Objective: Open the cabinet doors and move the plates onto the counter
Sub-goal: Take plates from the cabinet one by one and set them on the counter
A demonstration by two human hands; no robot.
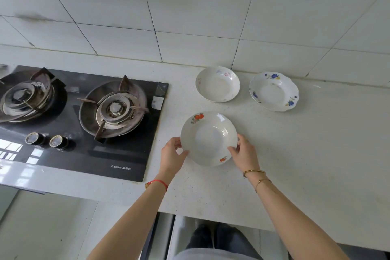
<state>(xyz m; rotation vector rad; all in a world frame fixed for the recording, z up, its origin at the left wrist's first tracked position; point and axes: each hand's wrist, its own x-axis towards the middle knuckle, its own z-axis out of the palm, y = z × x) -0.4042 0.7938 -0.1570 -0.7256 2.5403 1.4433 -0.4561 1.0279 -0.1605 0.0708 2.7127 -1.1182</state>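
Note:
A white deep plate with orange fruit prints (207, 137) sits low over the pale counter (295, 164), held at its near rim by both hands. My left hand (172, 157) grips its left edge and my right hand (244, 153) grips its right edge. Two more plates rest on the counter near the wall: a round one with faint pink flowers (217, 84) and, to its right, a scalloped one with blue flowers (274, 91). An open cabinet door edge (158, 236) shows below the counter's front.
A black glass gas hob (135, 154) with two burners and two knobs fills the counter's left side, its right edge close to my left hand. A tiled wall (190, 17) rises behind the plates. My legs stand at the counter's front edge.

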